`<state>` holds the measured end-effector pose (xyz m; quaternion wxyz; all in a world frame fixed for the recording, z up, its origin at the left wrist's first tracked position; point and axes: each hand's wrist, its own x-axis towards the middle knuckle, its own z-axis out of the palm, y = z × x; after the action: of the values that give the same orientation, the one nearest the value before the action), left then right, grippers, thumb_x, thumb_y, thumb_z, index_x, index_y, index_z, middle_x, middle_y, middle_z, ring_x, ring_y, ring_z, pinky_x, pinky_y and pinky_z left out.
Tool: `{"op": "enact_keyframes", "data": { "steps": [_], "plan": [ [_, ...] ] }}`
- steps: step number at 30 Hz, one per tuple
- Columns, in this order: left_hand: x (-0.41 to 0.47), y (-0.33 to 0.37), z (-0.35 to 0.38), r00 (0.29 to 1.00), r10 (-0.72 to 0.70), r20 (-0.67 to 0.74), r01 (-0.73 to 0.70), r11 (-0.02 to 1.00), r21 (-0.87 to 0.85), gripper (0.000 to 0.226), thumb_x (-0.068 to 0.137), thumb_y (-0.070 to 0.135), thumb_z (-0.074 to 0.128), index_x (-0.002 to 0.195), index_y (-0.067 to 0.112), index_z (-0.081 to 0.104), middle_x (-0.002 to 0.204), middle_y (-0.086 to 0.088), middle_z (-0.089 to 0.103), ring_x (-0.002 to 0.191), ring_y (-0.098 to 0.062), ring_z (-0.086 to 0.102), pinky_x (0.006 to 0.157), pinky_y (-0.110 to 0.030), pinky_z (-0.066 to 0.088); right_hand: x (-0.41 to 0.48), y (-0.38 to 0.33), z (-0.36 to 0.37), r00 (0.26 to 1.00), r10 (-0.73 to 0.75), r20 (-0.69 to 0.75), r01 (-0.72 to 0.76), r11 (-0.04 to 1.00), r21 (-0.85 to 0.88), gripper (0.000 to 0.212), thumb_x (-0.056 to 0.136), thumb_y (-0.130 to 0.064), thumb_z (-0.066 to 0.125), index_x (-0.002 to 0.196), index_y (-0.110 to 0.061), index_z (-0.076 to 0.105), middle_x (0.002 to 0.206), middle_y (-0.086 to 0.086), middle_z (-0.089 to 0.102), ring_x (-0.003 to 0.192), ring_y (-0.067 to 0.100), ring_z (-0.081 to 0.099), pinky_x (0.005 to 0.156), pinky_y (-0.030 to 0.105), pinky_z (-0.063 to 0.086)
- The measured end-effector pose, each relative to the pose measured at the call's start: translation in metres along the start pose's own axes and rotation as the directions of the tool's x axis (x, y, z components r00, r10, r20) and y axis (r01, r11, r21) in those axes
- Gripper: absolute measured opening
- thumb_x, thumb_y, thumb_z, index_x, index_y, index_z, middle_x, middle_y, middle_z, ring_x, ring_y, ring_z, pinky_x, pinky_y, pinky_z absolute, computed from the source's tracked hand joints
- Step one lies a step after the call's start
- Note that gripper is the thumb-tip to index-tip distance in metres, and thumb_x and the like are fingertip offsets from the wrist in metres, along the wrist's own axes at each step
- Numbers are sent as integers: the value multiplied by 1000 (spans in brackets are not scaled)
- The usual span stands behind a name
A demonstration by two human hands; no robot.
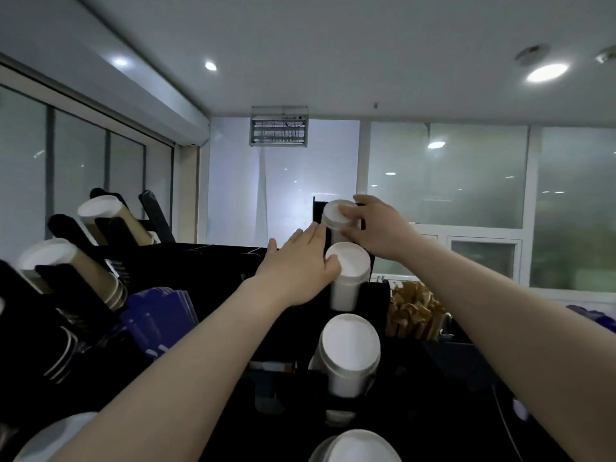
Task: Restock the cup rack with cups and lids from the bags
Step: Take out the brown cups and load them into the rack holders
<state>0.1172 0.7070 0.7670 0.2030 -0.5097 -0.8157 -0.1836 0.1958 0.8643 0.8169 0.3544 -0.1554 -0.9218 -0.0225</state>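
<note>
Brown cup stacks (116, 225) left of lid stacks (350, 348), brown sticks (413, 311) right

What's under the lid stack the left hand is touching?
A second white lid stack in the next slot of the black rack, then a third lid stack at the picture's bottom edge. Their lower ends are hidden by the rack.

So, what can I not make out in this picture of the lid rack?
Head view:
- top lid stack: right side hidden by the right hand.
- lowest lid stack: cut off by the bottom edge.
- black rack: slots too dark to tell.
- bags: outside the frame.
</note>
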Motion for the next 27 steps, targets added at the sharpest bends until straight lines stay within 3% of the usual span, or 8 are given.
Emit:
{"op": "enact_keyframes", "data": {
  "steps": [2, 5, 7, 12, 17, 21, 27],
  "plan": [
    [1, 1, 0, 1000, 0, -5, 0, 1000, 4, 64, 98, 41, 24, 152, 17, 1, 160, 1, -2, 146, -15, 1, 114, -53, 2, -2, -1, -5, 997, -56, -51, 57, 998, 10, 33, 93, -31, 53, 123, -26, 63, 152, -2, 32, 139, 18, 28, 111, 33, 25],
    [2, 3, 3, 1000, -4, -12, 4, 1000, -10, 65, 97, 43, 25, 152, 17, 1, 160, 1, -1, 146, -14, 3, 115, -52, 4, -10, -2, -8, 987, -132, -92, 127, 990, -57, 39, 86, -9, 47, 115, -23, 69, 134, -3, 55, 126, 18, 44, 100, 31, 37],
    [3, 3, 3, 1000, -8, -15, 8, 1000, -9, 66, 96, 46, 25, 152, 17, 2, 160, 0, 0, 146, -14, 4, 115, -52, 5, -16, -3, -10, 992, -106, -69, 100, 992, -80, 49, 80, -1, 44, 117, -21, 67, 126, -3, 62, 119, 19, 50, 95, 31, 42],
    [0, 6, 1, 999, -19, -27, 17, 998, -63, 64, 98, 46, 26, 152, 17, 5, 160, -1, 2, 146, -16, 6, 115, -53, 7, -23, -12, -20, 997, -51, 55, 56, 994, -95, 50, 84, -8, 43, 130, -23, 58, 135, -2, 56, 126, 19, 46, 104, 37, 40],
    [-23, 7, -3, 987, -26, -161, 2, 989, -147, 67, 98, 47, 26, 151, 19, -3, 160, -1, -1, 147, -16, 0, 117, -43, 1, -63, -25, -27, 988, -26, -151, 31, 999, 32, 47, 86, -7, 40, 125, -23, 62, 129, -1, 62, 122, 20, 52, 100, 33, 43],
    [-55, 9, -15, 967, 68, -245, -82, 995, -48, 66, 97, 44, 29, 152, 21, 1, 160, 2, 1, 146, -14, 0, 117, -39, 0, -108, -38, -34, 983, -109, -145, 113, 993, 20, 39, 88, -12, 44, 119, -24, 66, 118, 1, 67, 110, 24, 58, 90, 38, 48],
    [-125, 18, -23, 970, 135, -202, -118, 989, 92, 68, 95, 48, 31, 152, 22, 4, 160, -1, 1, 146, -18, -4, 117, -40, 0, -175, -52, -43, 993, -1, -118, 19, 987, 157, 38, 92, -23, 51, 129, -22, 59, 127, -3, 62, 119, 18, 52, 92, 28, 40]
  ]
}}
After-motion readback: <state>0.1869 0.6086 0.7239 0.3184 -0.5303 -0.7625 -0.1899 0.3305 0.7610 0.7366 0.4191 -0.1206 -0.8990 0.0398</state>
